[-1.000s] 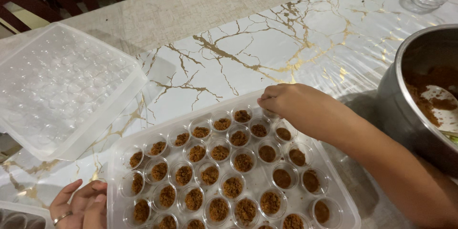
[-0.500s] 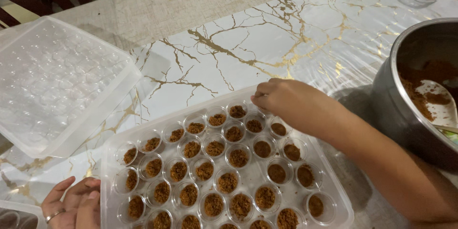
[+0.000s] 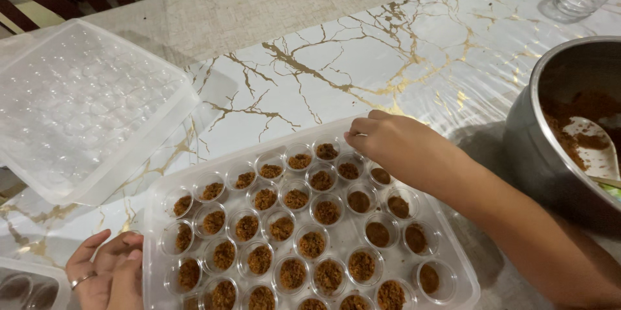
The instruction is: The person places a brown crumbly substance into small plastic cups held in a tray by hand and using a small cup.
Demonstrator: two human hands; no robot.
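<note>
Filling small clear cups in a tray (image 3: 453,235) sitting at the near edge of the marble worktop (image 3: 336,45). Right hand (image 3: 398,148) reaching over the tray's far corner, fingertips pinched around the rim of a cup (image 3: 352,169). Left hand (image 3: 107,271) resting loosely curled against the tray's near left side, grasping nothing visible. Probably needing a careful, level seating of that cup. Steel pot (image 3: 530,148) of brown mixture at the right edge, partly cut off; clear lid (image 3: 84,109) at the left.
</note>
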